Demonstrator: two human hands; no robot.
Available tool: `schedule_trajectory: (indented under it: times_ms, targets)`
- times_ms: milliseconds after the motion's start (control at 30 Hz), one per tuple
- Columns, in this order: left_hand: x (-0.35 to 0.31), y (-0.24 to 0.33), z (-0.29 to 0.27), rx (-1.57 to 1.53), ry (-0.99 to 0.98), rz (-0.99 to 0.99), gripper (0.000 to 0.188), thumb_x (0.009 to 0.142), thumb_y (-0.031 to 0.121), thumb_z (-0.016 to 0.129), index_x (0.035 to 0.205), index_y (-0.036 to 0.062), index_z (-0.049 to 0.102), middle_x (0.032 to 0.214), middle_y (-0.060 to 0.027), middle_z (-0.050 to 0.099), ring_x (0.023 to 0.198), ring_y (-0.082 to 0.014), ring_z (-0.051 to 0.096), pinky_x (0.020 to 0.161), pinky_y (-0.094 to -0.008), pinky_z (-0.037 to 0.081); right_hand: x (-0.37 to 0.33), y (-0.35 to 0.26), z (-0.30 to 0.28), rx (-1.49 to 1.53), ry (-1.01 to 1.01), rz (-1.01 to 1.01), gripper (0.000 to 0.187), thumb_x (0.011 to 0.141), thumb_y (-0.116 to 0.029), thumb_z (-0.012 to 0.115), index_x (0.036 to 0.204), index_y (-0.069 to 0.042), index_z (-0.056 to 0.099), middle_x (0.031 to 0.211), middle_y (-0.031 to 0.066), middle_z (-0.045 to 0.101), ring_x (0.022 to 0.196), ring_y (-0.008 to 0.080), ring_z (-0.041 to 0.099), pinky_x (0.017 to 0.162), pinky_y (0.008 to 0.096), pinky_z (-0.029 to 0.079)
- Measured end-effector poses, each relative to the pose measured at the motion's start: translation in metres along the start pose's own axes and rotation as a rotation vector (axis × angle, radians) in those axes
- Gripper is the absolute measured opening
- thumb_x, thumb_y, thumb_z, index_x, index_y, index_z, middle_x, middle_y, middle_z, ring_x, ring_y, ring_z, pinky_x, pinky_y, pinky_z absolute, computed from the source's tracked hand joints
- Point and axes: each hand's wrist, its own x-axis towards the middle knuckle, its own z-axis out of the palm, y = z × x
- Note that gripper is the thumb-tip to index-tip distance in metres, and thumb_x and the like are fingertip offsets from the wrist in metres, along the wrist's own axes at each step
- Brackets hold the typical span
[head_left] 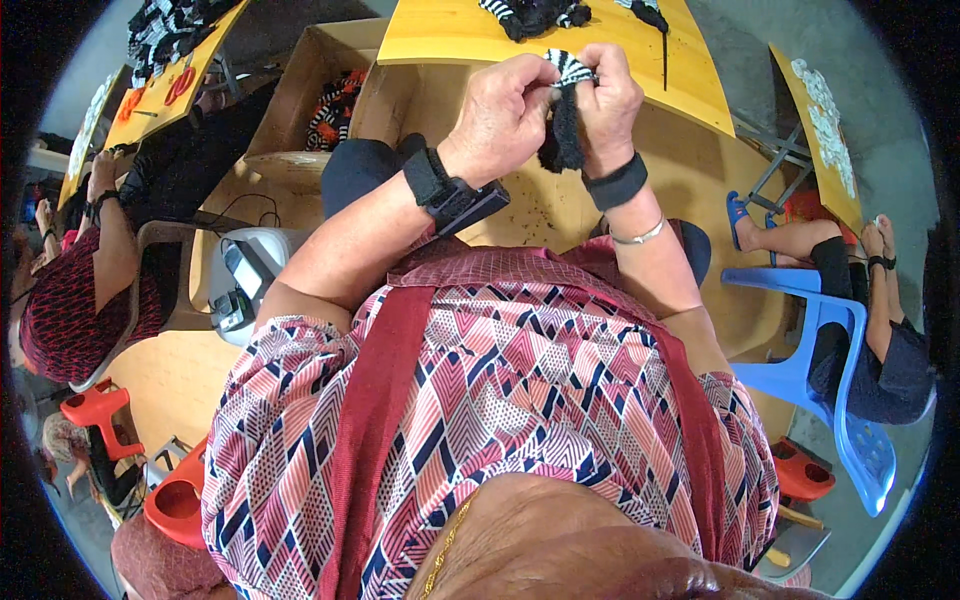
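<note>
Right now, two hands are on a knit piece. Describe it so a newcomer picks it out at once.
Find the yellow table at top centre. At its near edge in the picture, the left hand and right hand grip the knit piece, striped black-and-white on top, plain black hanging below. Unlike the striped pieces lying on the table, it's held up.

The knit piece [562,140] looks soft and fuzzy, the yellow table [440,32] smooth with a slight sheen, the box [376,112] matt cardboard, the blue chair [866,462] glossy plastic, the bangle [640,234] shiny metal, the straps [372,440] woven cloth, and the shirt [520,400] smooth cloth.
</note>
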Motion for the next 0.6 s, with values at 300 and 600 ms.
schedule_trajectory:
  times_ms: [300, 600]
  targets:
    - [0.001, 0.001, -0.016, -0.373, -0.125, -0.104, 0.022, 0.075, -0.007, 0.057, 0.095, 0.0014, 0.052, 0.082, -0.0017, 0.056, 0.073, -0.007, 0.056, 0.061, -0.0195, 0.048, -0.009, -0.009, -0.001, 0.317, -0.034, 0.225, 0.013, 0.072, 0.008, 0.045, 0.082, -0.001, 0.047, 0.068, 0.004, 0.052, 0.062, 0.0121, 0.053, 0.056, 0.024, 0.044]
    - [0.003, -0.001, -0.024, -0.313, 0.004, -0.116, 0.014, 0.077, -0.005, 0.054, 0.09, -0.0012, 0.051, 0.081, -0.0041, 0.057, 0.065, -0.0076, 0.056, 0.055, -0.0203, 0.049, -0.011, -0.016, -0.011, 0.313, -0.222, 0.152, 0.021, 0.072, 0.011, 0.046, 0.087, -0.001, 0.055, 0.073, 0.0085, 0.059, 0.066, 0.0127, 0.058, 0.059, 0.0248, 0.046]
